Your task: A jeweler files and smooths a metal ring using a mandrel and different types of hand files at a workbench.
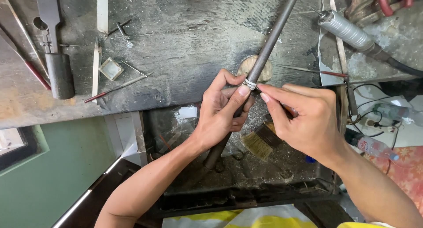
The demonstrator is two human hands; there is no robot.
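My left hand (222,111) grips a long grey tapered metal rod (274,34) that slants up to the right over a dark worn workbench (185,42). A small silver ring (250,84) sits around the rod just above my left thumb. My right hand (304,117) reaches in from the right, its fingertips at the ring, with a thin tool partly hidden in its palm. The rod's lower end runs down behind my left palm.
A flat brush (261,142) lies in the tray below the hands. On the bench lie a hammer-like tool (59,73), thin needle files (116,87), a small square dish (110,69). A ribbed metal hose (348,30) and cables lie right, beside a plastic bottle (374,147).
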